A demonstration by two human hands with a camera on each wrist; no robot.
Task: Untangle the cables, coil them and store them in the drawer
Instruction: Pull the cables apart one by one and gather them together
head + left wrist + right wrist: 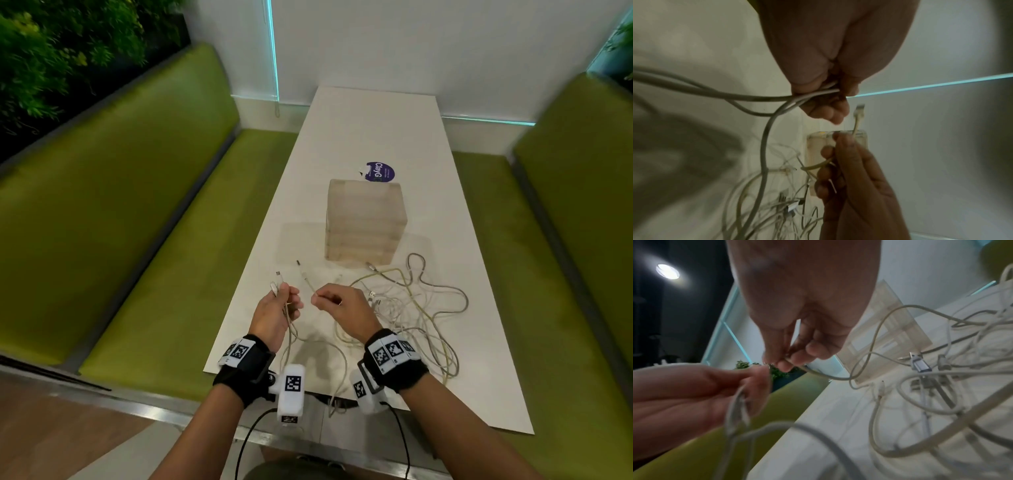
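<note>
- Green benches [137, 212] flank the white surface [376, 137] at frame centre.
- Drawer box [364, 224]: clear plastic, standing mid-surface, with a purple sticker [379, 172] just behind it.
- Cable tangle [411, 308]: lower right of the box, loose on the surface.
- Left hand [275, 310]: grip closed round two white cable ends [276, 282], plugs pointing up.
- Right hand [342, 305]: fingertips pinch a yellowish cable [306, 279] that runs back into the tangle.
- Both hands are raised near the front edge, close together but apart.
</note>
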